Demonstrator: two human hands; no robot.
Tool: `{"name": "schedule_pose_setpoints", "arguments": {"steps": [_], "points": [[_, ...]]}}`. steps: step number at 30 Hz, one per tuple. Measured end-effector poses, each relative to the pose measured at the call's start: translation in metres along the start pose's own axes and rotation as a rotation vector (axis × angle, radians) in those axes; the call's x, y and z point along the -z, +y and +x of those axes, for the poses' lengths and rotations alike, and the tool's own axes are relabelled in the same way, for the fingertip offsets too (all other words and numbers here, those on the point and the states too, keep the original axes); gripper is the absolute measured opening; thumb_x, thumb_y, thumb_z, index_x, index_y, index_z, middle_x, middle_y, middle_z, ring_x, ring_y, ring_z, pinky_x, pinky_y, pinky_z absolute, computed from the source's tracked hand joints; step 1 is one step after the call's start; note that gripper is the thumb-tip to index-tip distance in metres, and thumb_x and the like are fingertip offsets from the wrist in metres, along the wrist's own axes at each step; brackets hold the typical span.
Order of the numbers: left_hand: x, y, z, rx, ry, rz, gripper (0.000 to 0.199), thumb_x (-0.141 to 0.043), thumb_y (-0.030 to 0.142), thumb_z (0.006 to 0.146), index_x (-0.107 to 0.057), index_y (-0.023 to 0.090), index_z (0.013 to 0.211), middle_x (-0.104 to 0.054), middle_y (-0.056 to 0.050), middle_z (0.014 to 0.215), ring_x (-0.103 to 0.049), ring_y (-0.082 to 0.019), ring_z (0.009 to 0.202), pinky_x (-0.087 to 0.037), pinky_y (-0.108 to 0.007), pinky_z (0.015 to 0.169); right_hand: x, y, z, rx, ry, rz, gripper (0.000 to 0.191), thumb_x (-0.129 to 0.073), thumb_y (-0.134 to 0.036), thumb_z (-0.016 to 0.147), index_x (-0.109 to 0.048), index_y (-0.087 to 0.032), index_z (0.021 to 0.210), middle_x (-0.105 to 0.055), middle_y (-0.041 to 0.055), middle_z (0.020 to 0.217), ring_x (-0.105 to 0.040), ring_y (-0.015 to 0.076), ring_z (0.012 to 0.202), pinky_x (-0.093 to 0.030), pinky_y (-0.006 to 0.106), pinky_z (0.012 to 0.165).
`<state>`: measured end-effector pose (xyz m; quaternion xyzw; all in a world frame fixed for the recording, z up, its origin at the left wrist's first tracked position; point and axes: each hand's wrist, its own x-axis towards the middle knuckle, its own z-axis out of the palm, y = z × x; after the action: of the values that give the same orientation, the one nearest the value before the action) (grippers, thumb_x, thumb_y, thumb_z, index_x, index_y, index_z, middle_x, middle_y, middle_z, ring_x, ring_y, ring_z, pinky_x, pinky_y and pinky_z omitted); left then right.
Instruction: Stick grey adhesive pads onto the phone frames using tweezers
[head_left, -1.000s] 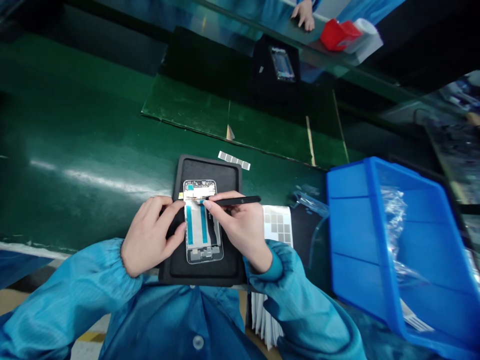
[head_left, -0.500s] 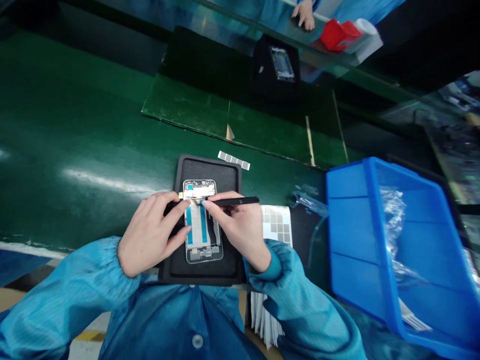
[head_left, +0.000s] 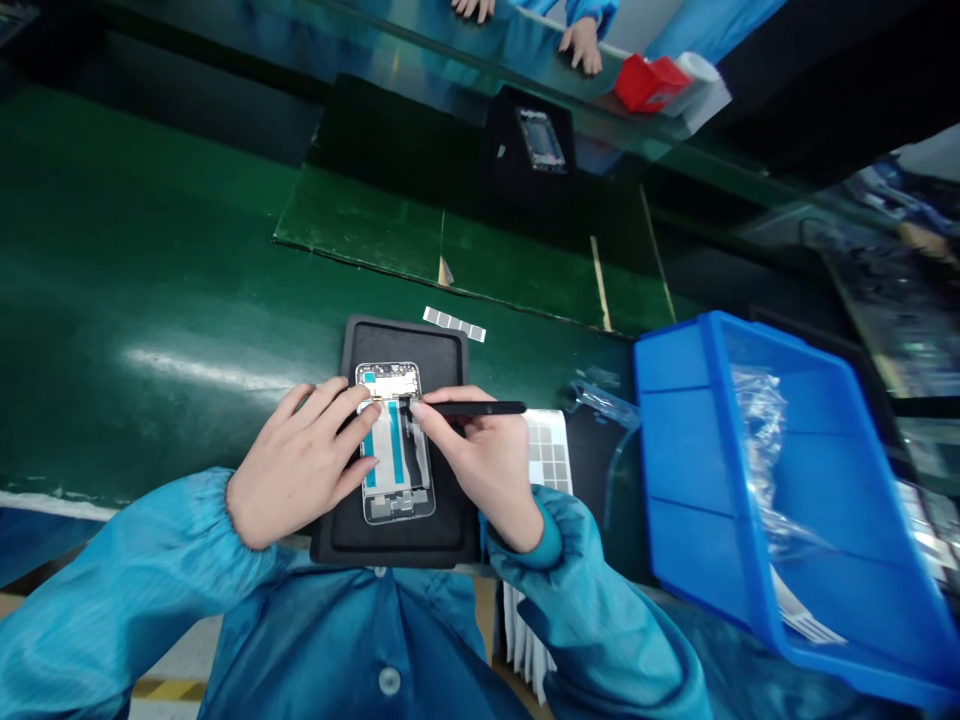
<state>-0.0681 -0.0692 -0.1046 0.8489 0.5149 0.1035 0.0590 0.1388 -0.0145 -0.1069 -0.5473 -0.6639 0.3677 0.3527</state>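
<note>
An opened phone body (head_left: 397, 450) with blue strips and a dark flex cable lies on a black tray (head_left: 442, 540). My left hand (head_left: 300, 460) rests on its left edge, fingers apart, fingertips touching the upper left part. In my right hand (head_left: 487, 455) is a black pen-like tool (head_left: 480, 408), pinched between thumb and fingers. Its tip is by the top of the dark cable, hidden partly by my fingertips. A strip of grey labels (head_left: 454, 324) lies just above the tray.
A blue bin (head_left: 682, 450) with clear plastic bags stands at the right. A label sheet (head_left: 549, 450) lies right of my right hand. Across the bench are another phone body (head_left: 541, 140) on a black tray, a red object (head_left: 649, 84) and a person's hands (head_left: 582, 45).
The tool tip and my right hand have shifted right across the phone, to the dark cable. My left fingers lie flatter over the phone's upper left. A second hand shows across the bench.
</note>
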Motion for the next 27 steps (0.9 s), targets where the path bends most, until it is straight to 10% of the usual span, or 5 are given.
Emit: {"name": "schedule_pose_setpoints", "arguments": {"steps": [18,23,27], "points": [[0.006,-0.025,-0.006,-0.092,-0.099,-0.076,0.049,-0.052,0.052,0.097,-0.056,0.029,0.139,-0.044,-0.011,0.154,-0.041,-0.037,0.140,-0.042,-0.057,0.108,0.003,0.012,-0.036,-0.037,0.109,0.248,0.008,-0.079,-0.027,0.079,-0.075,-0.024,0.085,-0.077,0.0034,0.084,-0.074,0.0204,0.078,-0.063,0.034,0.073],[0.002,-0.004,-0.029,0.371,0.124,-0.237,0.062,-0.051,0.050,0.097,-0.041,0.021,0.150,-0.047,-0.016,0.146,-0.048,-0.032,0.134,-0.045,-0.050,0.109,0.013,0.030,-0.057,-0.090,0.353,0.376,0.013,-0.079,-0.033,0.081,-0.075,-0.023,0.089,-0.078,0.0055,0.089,-0.075,0.0234,0.090,-0.061,0.039,0.083],[-0.012,0.025,-0.050,0.570,0.073,-0.430,0.055,-0.047,0.048,0.098,-0.049,0.020,0.145,-0.055,-0.013,0.129,-0.056,-0.028,0.122,-0.048,-0.047,0.106,0.006,0.049,-0.086,-0.200,0.377,0.493,0.016,-0.078,-0.034,0.082,-0.074,-0.022,0.092,-0.079,0.0075,0.092,-0.074,0.0255,0.096,-0.059,0.044,0.090]]}}
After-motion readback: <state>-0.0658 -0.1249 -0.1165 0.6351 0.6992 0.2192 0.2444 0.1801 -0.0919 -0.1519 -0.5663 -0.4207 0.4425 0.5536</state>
